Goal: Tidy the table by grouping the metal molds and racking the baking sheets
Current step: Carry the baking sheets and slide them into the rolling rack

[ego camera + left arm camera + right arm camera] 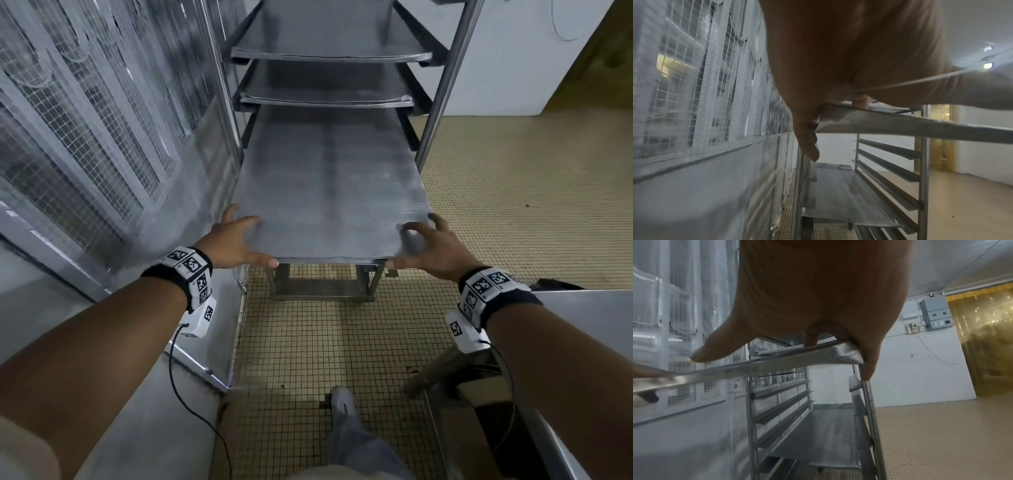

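Note:
A flat grey baking sheet [329, 192] lies level, its far end inside the steel rack [445, 78] and its near end sticking out toward me. My left hand [239, 240] grips the near left corner, thumb along the front edge and fingers on top. My right hand [428, 243] grips the near right corner the same way. The left wrist view shows the left hand [838, 65] wrapped round the sheet's rim [900, 125]. In the right wrist view the right hand [818, 296] clasps the rim [777, 363]. Two more sheets [329, 44] [325, 92] sit on higher runners.
A wire-mesh wall [85, 137] runs close along the rack's left side. A steel table corner [582, 308] is at my right elbow. My shoe [342, 404] stands on the tiled floor [308, 342]. A perforated sheet [849, 203] sits low in the rack. Behind on the right hangs a yellow strip curtain [986, 345].

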The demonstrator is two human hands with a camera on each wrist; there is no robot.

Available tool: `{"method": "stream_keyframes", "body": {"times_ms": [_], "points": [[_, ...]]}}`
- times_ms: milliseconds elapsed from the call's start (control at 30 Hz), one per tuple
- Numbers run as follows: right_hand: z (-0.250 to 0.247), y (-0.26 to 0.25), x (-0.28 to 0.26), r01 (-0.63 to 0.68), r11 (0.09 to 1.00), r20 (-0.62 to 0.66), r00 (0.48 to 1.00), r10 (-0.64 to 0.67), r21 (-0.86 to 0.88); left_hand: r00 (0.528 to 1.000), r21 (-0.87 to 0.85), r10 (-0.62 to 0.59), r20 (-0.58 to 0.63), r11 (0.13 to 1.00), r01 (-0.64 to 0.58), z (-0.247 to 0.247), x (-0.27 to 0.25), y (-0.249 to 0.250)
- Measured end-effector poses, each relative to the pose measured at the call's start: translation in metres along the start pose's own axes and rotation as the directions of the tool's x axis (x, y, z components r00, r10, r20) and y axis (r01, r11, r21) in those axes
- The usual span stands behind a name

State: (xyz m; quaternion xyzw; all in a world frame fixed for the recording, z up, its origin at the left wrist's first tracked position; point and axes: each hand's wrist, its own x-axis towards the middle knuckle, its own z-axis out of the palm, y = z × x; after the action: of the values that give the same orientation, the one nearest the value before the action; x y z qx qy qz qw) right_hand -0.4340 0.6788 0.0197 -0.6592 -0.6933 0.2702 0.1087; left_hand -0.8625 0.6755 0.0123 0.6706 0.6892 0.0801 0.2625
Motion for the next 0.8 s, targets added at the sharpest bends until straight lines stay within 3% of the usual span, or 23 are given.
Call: {"method": "stream_keyframes", "body": {"times_ms": [433,600,800], "points": [[0.031,-0.008,-0.014,0.126,0.945,-0.134,0.976,-0.173,-0.302,0.982,0.269,0.167,-0.093,0.953,-0.137,0.022,-0.015,0.01],[0.043,-0.036,-0.008,0.154,0.94,-0.157,0.965,-0.209,-0.304,0.963,0.259,0.253,-0.092,0.94,-0.222,0.034,-0.002,0.034],[0.051,-0.051,0.011,0.189,0.943,-0.148,0.961,-0.236,-0.274,0.958,0.25,0.261,-0.116,0.941,-0.226,0.038,0.012,0.053]]}}
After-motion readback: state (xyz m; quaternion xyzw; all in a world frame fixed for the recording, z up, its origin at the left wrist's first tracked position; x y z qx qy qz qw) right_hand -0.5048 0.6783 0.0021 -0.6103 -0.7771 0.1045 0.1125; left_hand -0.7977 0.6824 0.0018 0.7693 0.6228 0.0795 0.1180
